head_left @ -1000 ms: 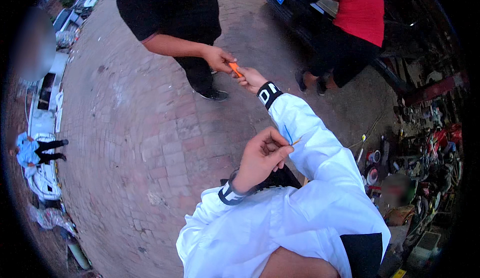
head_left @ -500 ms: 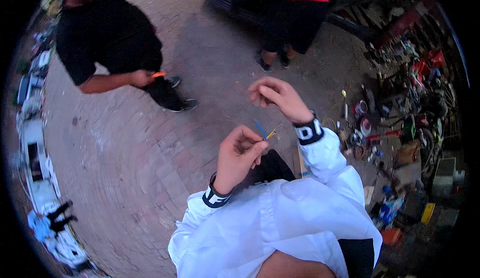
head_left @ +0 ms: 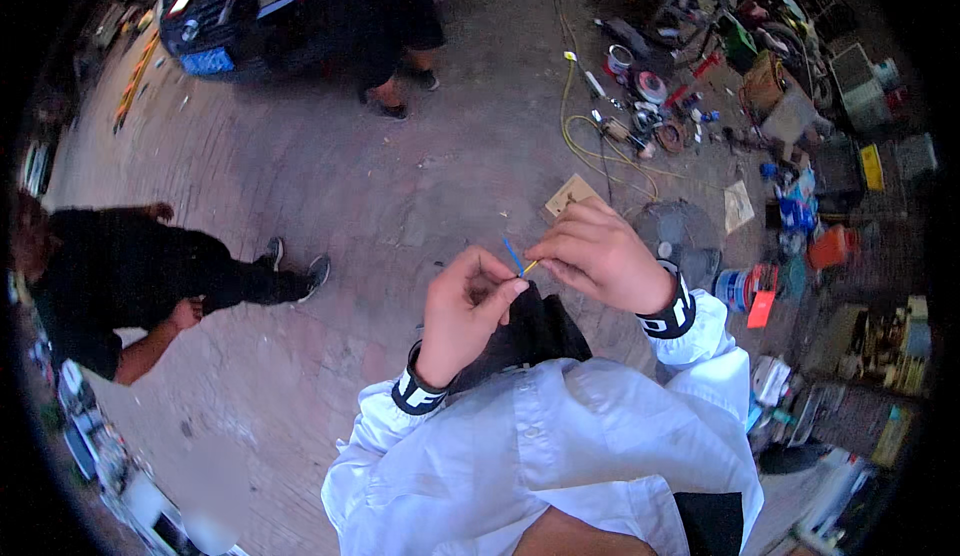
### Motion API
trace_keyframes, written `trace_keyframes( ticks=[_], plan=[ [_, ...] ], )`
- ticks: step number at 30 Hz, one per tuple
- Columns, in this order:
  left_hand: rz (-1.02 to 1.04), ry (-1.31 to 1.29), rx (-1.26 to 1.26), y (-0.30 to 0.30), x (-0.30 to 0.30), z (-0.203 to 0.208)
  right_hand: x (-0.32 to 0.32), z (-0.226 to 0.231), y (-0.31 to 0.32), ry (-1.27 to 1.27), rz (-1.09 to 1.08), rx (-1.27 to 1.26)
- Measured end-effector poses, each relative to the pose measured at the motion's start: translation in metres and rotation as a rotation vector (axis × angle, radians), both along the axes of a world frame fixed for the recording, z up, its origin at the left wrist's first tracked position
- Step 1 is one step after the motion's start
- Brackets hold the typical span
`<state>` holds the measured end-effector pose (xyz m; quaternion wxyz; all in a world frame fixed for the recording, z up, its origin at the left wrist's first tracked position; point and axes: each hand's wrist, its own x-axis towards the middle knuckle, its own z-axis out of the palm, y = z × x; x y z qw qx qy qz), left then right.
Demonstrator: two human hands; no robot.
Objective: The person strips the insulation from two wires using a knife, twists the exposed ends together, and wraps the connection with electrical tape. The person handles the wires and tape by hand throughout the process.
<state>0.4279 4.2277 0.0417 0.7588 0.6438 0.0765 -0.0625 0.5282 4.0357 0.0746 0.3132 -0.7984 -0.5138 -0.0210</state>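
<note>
Between its thumb and fingers my left hand [head_left: 468, 301] pinches thin electrical wires in front of my body. A blue wire [head_left: 512, 254] sticks up from that pinch. Beside it a yellow wire [head_left: 531, 267] slants up to the right. At its upper end my right hand [head_left: 598, 254] is closed, thumb and fingers on the yellow wire. The two hands are close together, only a short span of wire apart. Inside both pinches the wire ends are hidden.
A person in black [head_left: 150, 276] stands at the left. Another in red and black [head_left: 370, 26] is by a dark car [head_left: 230, 41] at the upper left. Tools and parts, a yellow cable [head_left: 575, 126], cardboard [head_left: 570, 194] and a paint tin [head_left: 735, 289] lie to the right.
My right hand has come down to the wires and closed on the yellow one. My view has swung right, so the people and car appear further left.
</note>
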Motion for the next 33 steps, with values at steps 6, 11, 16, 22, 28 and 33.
trace_keyframes(
  ticks=[6,11,16,22,28,33],
  plan=[
    [-0.197,-0.012,0.038,-0.112,0.001,-0.003,-0.049,-0.011,-0.115,-0.295,-0.274,-0.126],
    [-0.361,-0.101,0.143,-0.228,-0.015,-0.025,-0.095,-0.028,-0.225,-0.223,-0.572,-0.054],
    [-0.515,-0.126,0.192,-0.344,-0.054,-0.030,-0.170,-0.045,-0.340,-0.169,-0.860,-0.052],
    [-0.665,-0.155,0.076,-0.452,-0.101,-0.043,-0.252,-0.060,-0.464,-0.172,-1.333,-0.018],
    [-0.721,0.210,-0.039,-0.493,-0.089,-0.041,-0.334,-0.086,-0.622,0.140,-1.657,0.322],
    [-0.852,0.259,-0.170,-0.557,-0.061,-0.035,-0.321,-0.093,-0.628,0.469,-1.798,0.136]
  ],
)
